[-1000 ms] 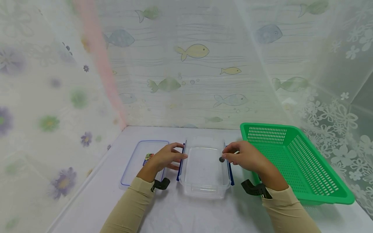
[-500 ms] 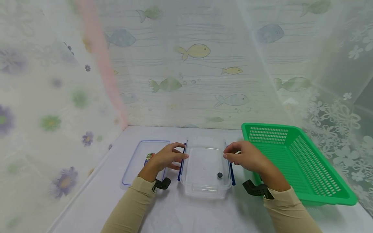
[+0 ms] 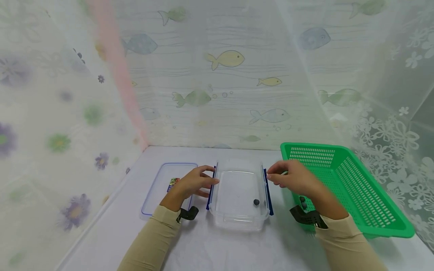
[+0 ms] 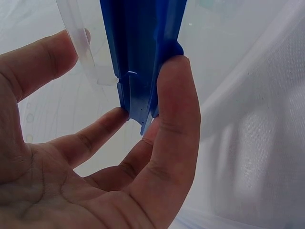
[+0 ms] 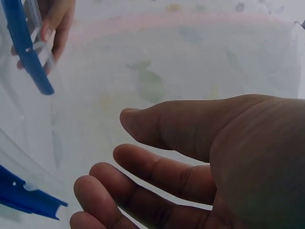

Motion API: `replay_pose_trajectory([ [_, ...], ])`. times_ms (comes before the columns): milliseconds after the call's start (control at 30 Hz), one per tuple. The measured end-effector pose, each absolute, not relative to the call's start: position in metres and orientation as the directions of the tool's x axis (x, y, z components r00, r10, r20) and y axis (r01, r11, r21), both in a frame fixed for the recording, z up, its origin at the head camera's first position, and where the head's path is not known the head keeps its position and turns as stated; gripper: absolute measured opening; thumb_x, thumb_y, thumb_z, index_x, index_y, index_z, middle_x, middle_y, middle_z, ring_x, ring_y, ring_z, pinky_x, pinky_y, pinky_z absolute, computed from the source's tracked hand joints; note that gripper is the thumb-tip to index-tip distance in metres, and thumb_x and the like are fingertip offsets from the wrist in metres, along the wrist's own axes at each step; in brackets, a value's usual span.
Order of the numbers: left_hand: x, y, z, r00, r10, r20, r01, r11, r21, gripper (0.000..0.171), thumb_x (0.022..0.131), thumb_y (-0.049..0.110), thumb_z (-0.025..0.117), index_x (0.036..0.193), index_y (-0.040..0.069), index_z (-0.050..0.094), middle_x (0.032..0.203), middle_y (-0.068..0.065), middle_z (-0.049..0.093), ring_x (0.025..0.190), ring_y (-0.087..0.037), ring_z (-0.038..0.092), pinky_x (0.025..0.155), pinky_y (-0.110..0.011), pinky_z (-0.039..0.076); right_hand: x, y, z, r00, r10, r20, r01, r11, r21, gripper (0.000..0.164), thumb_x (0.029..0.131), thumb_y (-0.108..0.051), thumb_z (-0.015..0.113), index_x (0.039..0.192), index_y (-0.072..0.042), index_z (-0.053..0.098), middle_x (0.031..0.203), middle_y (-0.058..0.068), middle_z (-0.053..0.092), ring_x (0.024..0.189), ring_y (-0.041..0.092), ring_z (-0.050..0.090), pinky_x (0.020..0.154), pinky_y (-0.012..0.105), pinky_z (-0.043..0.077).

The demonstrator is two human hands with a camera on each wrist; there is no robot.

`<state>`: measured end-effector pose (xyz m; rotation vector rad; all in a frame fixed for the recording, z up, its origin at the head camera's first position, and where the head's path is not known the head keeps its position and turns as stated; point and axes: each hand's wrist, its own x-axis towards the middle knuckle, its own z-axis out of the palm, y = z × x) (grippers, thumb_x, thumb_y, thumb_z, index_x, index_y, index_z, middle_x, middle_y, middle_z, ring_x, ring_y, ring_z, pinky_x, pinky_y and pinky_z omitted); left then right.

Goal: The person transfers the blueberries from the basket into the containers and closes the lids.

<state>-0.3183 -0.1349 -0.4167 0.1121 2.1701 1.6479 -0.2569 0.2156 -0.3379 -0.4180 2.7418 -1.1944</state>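
Note:
A clear plastic food container (image 3: 234,222) with blue side latches stands in the middle of the table. One dark blueberry (image 3: 256,202) lies inside it, near the front right. My left hand (image 3: 194,183) grips the container's left side, thumb at the rim and fingers around the hanging blue latch (image 4: 136,52). Just beyond the right latch (image 3: 268,192) is my right hand (image 3: 295,178), raised between container and green basket (image 3: 383,203). The right wrist view shows its thumb and bent fingers (image 5: 162,169) apart, holding nothing. Two dark blueberries (image 3: 304,205) show in the basket beside the right wrist.
A clear lid with a blue seal (image 3: 156,188) and a colourful label (image 3: 173,183) lies flat left of the container, partly behind the left hand. The basket's tall rim stands close on the right. Patterned curtains (image 3: 203,75) enclose the table's back and sides.
The blueberry left the right fingertips and dropped to the front right of the container's floor. My right hand then moved right, off the container, baring two blueberries in the basket. The left hand stays put.

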Motion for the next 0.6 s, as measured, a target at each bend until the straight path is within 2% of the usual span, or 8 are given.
replay_pose_trajectory([
  [233,-0.317,-0.135,-0.417,-0.912,0.307,-0.272,-0.178,0.302,0.936,0.07,0.089,0.031,0.084,0.149,0.018,0.05,0.141,-0.019,0.055,0.113,-0.035,0.066,0.08,-0.047,0.065,-0.257,0.232,-0.323,-0.965,-0.262,-0.023,-0.171,0.695,-0.699,0.032,0.098,-0.031,0.071,0.119,-0.007,0.073,0.112,0.009,0.072,0.089,0.019,0.07,0.08,0.037,0.063],
  [600,-0.316,-0.135,-0.415,-0.912,0.311,-0.266,-0.173,0.297,0.939,0.068,0.09,0.029,0.083,0.149,0.017,0.05,0.139,-0.02,0.056,0.113,-0.035,0.066,0.081,-0.048,0.065,-0.266,0.271,-0.32,-0.958,-0.266,-0.104,-0.13,0.729,-0.672,0.041,0.101,-0.033,0.068,0.127,-0.001,0.067,0.121,0.018,0.07,0.1,0.028,0.074,0.086,0.045,0.063],
])
